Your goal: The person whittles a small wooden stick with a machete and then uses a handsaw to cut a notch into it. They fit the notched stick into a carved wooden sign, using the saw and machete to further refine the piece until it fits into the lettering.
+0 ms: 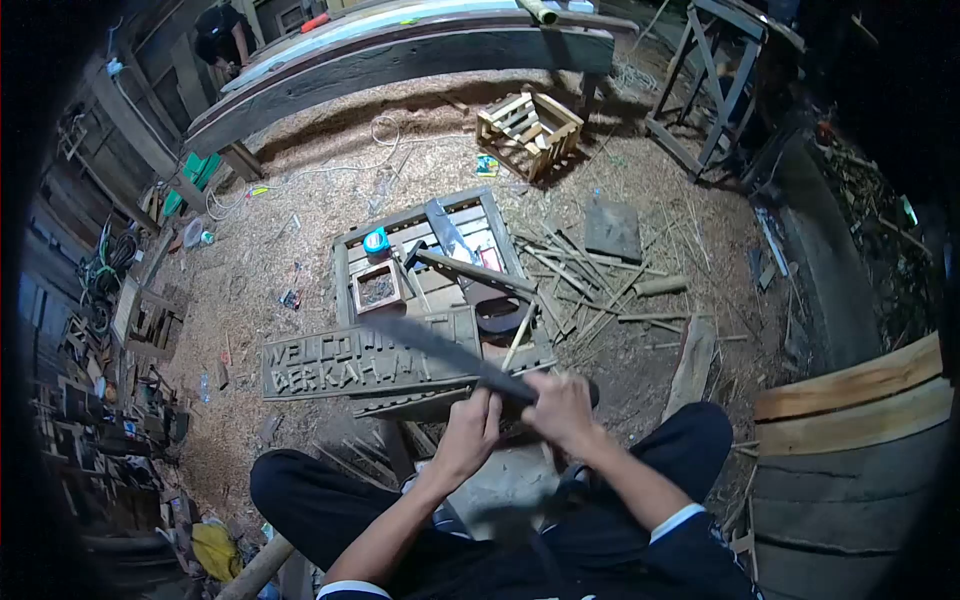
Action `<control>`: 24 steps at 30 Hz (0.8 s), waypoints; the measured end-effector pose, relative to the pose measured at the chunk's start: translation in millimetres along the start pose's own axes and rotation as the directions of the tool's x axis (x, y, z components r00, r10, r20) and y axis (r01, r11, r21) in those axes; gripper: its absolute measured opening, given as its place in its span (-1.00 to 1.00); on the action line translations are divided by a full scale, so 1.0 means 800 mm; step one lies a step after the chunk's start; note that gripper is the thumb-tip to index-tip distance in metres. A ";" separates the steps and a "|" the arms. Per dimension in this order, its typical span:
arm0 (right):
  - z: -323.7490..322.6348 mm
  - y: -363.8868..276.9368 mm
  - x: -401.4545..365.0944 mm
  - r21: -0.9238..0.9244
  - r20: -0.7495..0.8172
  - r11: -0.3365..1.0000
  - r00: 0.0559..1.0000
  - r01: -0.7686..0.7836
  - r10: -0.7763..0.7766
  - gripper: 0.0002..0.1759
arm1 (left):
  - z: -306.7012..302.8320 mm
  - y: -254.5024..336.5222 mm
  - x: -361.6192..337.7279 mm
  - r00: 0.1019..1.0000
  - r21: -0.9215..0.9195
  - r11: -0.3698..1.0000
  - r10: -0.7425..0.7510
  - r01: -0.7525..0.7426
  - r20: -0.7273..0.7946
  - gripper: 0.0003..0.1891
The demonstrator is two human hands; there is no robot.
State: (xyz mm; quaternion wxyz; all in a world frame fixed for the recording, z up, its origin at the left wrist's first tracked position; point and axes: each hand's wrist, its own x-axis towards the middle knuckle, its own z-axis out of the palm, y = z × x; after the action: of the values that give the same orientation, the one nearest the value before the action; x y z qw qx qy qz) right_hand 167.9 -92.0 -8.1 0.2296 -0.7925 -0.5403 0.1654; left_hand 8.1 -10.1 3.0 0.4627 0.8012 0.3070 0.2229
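Near the middle of the view, my right hand (562,408) is closed around the grip of a long dark-bladed machete (440,348). Its blade points up and to the left, blurred toward the tip. My left hand (468,432) is closed against the blade near the grip; whatever its fingers pinch is hidden. Beyond the blade lies a wooden sign (300,378) with raised letters, resting on a low slatted wooden table (345,262). On that table are a hammer (470,268), a teal tape measure (376,241), and a small square wooden box (378,290).
Bamboo strips (600,285) lie scattered right of the table. A slatted wooden crate (530,130) stands farther off, below a long workbench (420,85). Planks (850,430) are at the right. Another person (222,38) is at the far left. Shavings cover the ground.
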 end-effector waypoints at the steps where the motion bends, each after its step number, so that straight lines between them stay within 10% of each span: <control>1: 0.000 0.007 0.010 0.020 -0.052 0.999 0.998 -0.044 0.045 -0.63 | -0.002 0.004 -0.002 1.000 0.008 1.000 0.002 -0.002 -0.011 -0.84; 2: -0.011 0.008 0.023 0.161 -0.006 0.966 0.979 -0.201 0.204 -0.62 | -0.004 0.012 -0.004 1.000 0.023 1.000 0.000 0.000 0.008 -0.85; 7: -0.004 -0.003 -0.007 0.072 0.003 0.997 1.000 0.011 -0.011 -0.74 | 0.003 0.004 0.006 0.995 0.018 0.995 0.095 -0.095 0.014 -0.86; 11: -0.003 0.017 0.029 0.290 -0.071 0.936 0.971 -0.199 0.228 -0.74 | -0.004 0.009 0.001 0.998 0.036 0.999 -0.007 0.005 0.058 -0.87; 24: -0.006 0.008 0.008 0.134 -0.046 0.990 0.999 0.029 -0.023 -0.71 | -0.013 -0.011 0.016 0.999 0.087 0.996 0.035 -0.037 0.028 -0.86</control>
State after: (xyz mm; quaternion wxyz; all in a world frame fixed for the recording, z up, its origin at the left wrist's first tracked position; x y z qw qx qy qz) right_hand 177.4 -88.9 -7.8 0.2967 -0.7714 -0.5331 0.1811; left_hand 7.9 8.2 1.0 0.4271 0.8290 0.2959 0.2069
